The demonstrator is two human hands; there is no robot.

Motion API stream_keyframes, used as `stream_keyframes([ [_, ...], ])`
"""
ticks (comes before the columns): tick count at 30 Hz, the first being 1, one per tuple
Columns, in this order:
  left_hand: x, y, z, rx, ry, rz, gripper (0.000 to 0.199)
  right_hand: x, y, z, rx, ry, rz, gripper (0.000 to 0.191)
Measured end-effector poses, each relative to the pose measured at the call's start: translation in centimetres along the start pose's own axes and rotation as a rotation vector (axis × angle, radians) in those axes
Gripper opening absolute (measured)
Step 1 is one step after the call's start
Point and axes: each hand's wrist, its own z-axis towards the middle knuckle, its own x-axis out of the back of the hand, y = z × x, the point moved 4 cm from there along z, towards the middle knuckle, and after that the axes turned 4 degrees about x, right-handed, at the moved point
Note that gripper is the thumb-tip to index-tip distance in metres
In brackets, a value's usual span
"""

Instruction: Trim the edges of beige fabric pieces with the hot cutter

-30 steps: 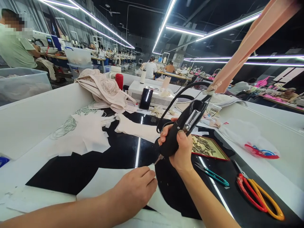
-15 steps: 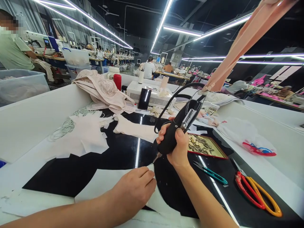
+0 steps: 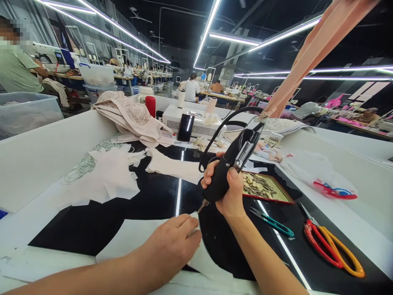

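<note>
My right hand [image 3: 230,190] is wrapped round a black corded handheld tool [image 3: 235,157] with a metal lever on its side. Its thin metal tip points down and left, meeting the edge of a small white piece [image 3: 194,215]. That piece is pinched between the thumb and fingers of my left hand [image 3: 176,241], just above a white sheet [image 3: 135,233] on the black surface. Most of the small piece is hidden by my fingers. A twisted peach fabric strip [image 3: 294,86] runs from the tool's upper end up out of view.
To the right lie teal thread snips [image 3: 273,223], red-and-orange scissors [image 3: 333,246] and a tray of seeds [image 3: 282,190]. Beige bras [image 3: 129,114] are piled behind left, near a phone [image 3: 186,128] and a white vented box [image 3: 202,123]. White side walls [image 3: 344,164] border the table.
The fingers of my left hand have shifted slightly, and more of the small white piece shows between them. The tool stays nearly in place.
</note>
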Motion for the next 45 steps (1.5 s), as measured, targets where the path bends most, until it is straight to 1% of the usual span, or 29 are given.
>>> stream_keyframes([
  [3,0.3,-0.2,-0.1,0.039,0.036,-0.033,0.012,0.1,0.0,-0.1,0.014,0.009,0.001,0.049],
  [6,0.3,-0.2,-0.1,0.022,0.027,-0.042,0.012,0.2,-0.2,0.0,0.036,0.026,-0.002,0.049],
  [9,0.4,-0.3,0.0,0.037,0.021,-0.057,0.013,0.4,-0.3,0.0,0.040,0.037,-0.013,0.050],
  [11,0.6,-0.3,0.2,0.045,0.026,-0.059,0.012,0.5,-0.3,0.0,0.038,0.041,-0.020,0.051],
  [16,1.6,0.0,0.9,0.007,0.029,0.007,0.013,0.4,-0.5,-0.3,0.041,0.040,-0.022,0.050],
  [19,1.9,-0.1,1.1,0.038,0.037,0.000,0.015,0.1,-0.6,-0.5,0.040,0.044,-0.013,0.050],
  [24,1.9,-0.1,1.1,0.052,0.016,-0.017,0.020,-0.1,-0.5,-0.9,0.036,0.048,-0.020,0.049],
  [31,2.8,0.2,1.1,0.060,-0.028,-0.074,0.011,-0.1,-0.4,-1.2,0.034,0.061,-0.027,0.050],
  [36,2.3,0.4,0.8,0.019,-0.008,0.005,0.013,-0.2,-0.5,-1.2,0.052,0.050,-0.019,0.047],
  [40,1.7,0.6,0.6,-0.019,-0.025,0.063,0.012,-0.2,-0.5,-1.1,0.051,0.055,-0.023,0.046],
  [45,1.6,0.6,0.5,-0.035,-0.060,0.071,0.013,-0.2,-0.8,-1.5,0.042,0.055,-0.036,0.047],
])
